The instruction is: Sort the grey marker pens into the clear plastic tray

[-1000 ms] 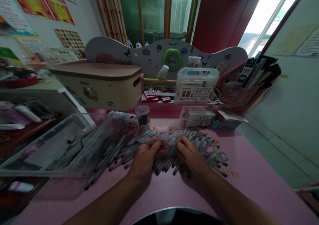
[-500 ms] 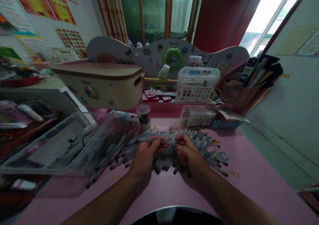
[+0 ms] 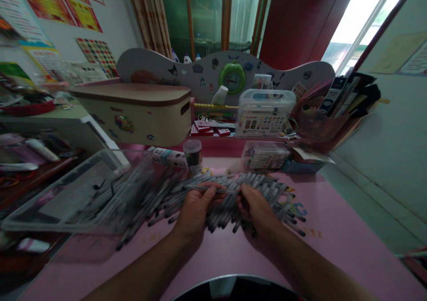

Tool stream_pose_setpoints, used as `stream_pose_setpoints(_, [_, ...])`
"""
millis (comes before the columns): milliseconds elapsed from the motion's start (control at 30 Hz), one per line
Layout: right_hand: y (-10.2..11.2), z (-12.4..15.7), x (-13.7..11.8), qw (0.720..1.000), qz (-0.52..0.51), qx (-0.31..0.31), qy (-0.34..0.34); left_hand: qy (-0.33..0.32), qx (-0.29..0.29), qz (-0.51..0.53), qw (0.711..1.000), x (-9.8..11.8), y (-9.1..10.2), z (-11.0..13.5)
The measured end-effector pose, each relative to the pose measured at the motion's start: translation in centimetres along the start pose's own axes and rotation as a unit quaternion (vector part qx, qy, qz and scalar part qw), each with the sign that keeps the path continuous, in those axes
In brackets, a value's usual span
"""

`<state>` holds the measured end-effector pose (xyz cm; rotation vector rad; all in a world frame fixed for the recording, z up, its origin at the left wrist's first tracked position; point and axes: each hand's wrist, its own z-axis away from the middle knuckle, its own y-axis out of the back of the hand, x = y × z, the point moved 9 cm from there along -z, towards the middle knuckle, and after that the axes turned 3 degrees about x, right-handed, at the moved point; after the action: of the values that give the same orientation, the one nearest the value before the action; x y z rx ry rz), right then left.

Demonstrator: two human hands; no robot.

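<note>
My left hand (image 3: 196,210) is closed, its thumb and fingers pinching a slim pen (image 3: 218,190) with a see-through barrel. That pen lies level above a wide heap of similar pens (image 3: 223,212), grey and clear with dark ends. At the pen's right end my right hand (image 3: 255,207) is closed in a pinch, its fingertips hiding that end. Whether a cap sits between those fingertips I cannot make out. The heap spreads under and around both hands on the pink table (image 3: 213,256).
To the left, a clear plastic bin (image 3: 63,227) lies tilted with more dark-ended pens. Behind the heap stand a round clear jar (image 3: 192,154), a clear box of pens (image 3: 265,154) and a blue carton (image 3: 305,165). A cream lidded box (image 3: 143,118) and a handled case (image 3: 265,114) sit farther back.
My right hand has shifted slightly right along the pen, its fingers more tightly curled. My left hand keeps its hold, almost still.
</note>
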<state>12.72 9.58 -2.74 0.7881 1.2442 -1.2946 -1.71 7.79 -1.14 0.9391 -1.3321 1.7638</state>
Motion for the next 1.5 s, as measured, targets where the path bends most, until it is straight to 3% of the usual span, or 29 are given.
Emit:
stream_pose_setpoints(67, [-0.1,0.0,0.0,1.0,0.015,-0.004,0.0,-0.005,0.002,-0.001,1.0,0.1,0.0,0.0])
stream_pose_setpoints(233, [-0.7,0.2,-0.1,0.995,-0.09,-0.028,-0.009,0.002,0.0,0.01,1.0,-0.1,0.1,-0.1])
stream_pose_setpoints(367, [-0.5,0.2,0.4,0.999,-0.04,-0.016,-0.028,-0.006,-0.001,-0.001,1.0,0.0,0.1,0.0])
stream_pose_setpoints(600, [-0.7,0.2,-0.2,0.999,0.023,-0.017,0.025,-0.019,0.016,0.001,1.0,0.0,0.4,-0.1])
stream_pose_setpoints(767, [0.3,0.0,-0.6,0.997,-0.024,0.035,0.064,-0.047,0.058,-0.012,0.997,0.6,1.6,-0.7])
stream_pose_setpoints(833, [0.1,0.0,-0.5,0.995,-0.088,0.026,0.039,-0.06,0.063,-0.017,0.996,0.9,1.8,-0.8])
stream_pose_setpoints(967, [-1.4,0.4,0.7,0.976,-0.199,-0.04,-0.077,-0.067,0.044,-0.04,0.996,0.9,1.2,-0.1])
stream_pose_setpoints(1067, [-2.0,0.9,1.2,0.975,-0.181,-0.062,-0.117,-0.091,0.045,-0.063,0.993,1.1,1.0,0.6])
stream_pose_setpoints(1167, [-2.0,1.0,1.2,0.983,-0.13,-0.065,-0.114,-0.115,0.056,-0.061,0.99,1.9,1.3,0.5])
stream_pose_setpoints(1333, [-0.5,0.6,0.0,0.986,-0.154,0.001,-0.06,-0.183,0.12,0.094,0.971,4.9,3.4,-0.7])
stream_pose_setpoints(1500, [1.4,0.1,-0.3,0.982,-0.164,0.079,-0.041,-0.133,0.15,0.188,0.961,5.0,4.5,-1.7])
